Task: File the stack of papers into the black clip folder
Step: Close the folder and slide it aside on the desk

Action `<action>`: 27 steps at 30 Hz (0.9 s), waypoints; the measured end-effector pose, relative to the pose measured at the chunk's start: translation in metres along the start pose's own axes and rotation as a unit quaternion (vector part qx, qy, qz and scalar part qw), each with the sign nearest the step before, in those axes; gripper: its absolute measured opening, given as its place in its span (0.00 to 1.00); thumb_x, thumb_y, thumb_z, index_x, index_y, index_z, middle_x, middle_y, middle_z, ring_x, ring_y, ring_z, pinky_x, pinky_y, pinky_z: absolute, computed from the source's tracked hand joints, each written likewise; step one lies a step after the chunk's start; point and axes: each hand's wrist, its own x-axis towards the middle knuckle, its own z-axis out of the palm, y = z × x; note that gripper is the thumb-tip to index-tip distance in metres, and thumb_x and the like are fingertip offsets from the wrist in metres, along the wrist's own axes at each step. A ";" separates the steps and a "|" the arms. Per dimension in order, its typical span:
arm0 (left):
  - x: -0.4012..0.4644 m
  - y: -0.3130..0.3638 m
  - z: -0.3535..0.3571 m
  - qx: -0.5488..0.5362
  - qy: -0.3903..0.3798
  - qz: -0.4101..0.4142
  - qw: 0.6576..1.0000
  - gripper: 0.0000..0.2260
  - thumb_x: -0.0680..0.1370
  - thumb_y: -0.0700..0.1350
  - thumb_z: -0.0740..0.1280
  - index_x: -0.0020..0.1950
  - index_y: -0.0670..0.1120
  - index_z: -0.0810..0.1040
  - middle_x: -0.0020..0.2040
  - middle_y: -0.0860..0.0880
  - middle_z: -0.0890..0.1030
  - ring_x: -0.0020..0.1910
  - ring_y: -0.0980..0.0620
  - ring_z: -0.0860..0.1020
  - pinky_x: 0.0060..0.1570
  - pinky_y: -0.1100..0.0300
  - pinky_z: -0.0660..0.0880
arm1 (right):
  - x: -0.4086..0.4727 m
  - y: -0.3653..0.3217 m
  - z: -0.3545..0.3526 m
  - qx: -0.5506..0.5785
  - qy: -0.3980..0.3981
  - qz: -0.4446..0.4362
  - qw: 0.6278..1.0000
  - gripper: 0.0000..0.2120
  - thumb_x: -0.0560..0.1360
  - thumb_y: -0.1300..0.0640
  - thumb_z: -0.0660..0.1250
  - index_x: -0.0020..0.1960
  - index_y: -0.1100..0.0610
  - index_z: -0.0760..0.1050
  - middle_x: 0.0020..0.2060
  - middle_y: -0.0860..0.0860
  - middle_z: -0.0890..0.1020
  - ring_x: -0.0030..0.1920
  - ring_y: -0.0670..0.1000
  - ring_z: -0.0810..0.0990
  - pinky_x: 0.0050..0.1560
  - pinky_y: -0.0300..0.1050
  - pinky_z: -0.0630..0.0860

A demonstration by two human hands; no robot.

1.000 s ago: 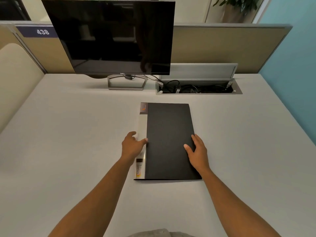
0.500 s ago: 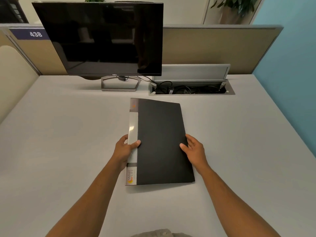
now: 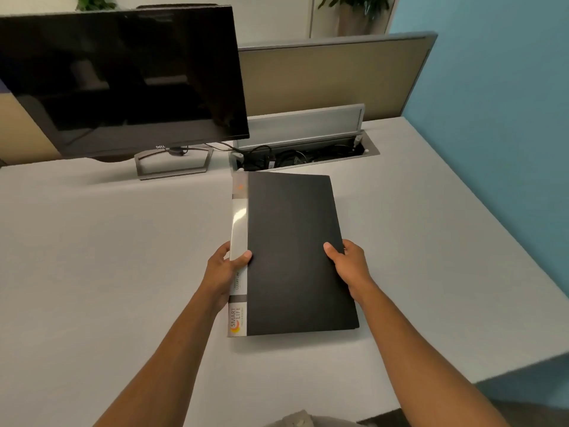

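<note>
The black clip folder is closed, with a pale label strip along its spine on the left. I hold it lifted a little off the grey desk, its shadow showing under the near edge. My left hand grips the spine side, thumb on top. My right hand grips the open right edge, thumb on the cover. No stack of papers is in sight.
A dark monitor on a metal stand is at the back left. A cable tray with its lid up sits behind the folder. A beige partition closes the back; a blue wall runs along the right.
Both hands have closed on the folder's two long edges and lifted it off the desk toward me. The view has turned right.
</note>
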 end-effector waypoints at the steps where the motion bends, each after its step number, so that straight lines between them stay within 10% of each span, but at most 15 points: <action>1: 0.001 0.001 0.002 0.003 -0.006 -0.001 1.000 0.19 0.76 0.49 0.71 0.65 0.51 0.72 0.56 0.45 0.81 0.50 0.40 0.82 0.51 0.38 0.79 | -0.002 0.000 -0.003 0.001 0.011 -0.004 1.000 0.21 0.77 0.45 0.65 0.66 0.53 0.72 0.61 0.50 0.78 0.59 0.54 0.78 0.59 0.53 0.77; 27: 0.035 0.028 0.221 0.096 -0.063 -0.016 0.993 0.12 0.80 0.51 0.63 0.54 0.42 0.76 0.49 0.45 0.81 0.48 0.44 0.81 0.41 0.57 0.76 | 0.103 0.007 -0.224 -0.057 0.028 -0.043 0.997 0.22 0.76 0.47 0.67 0.67 0.55 0.72 0.62 0.52 0.79 0.61 0.55 0.77 0.62 0.59 0.75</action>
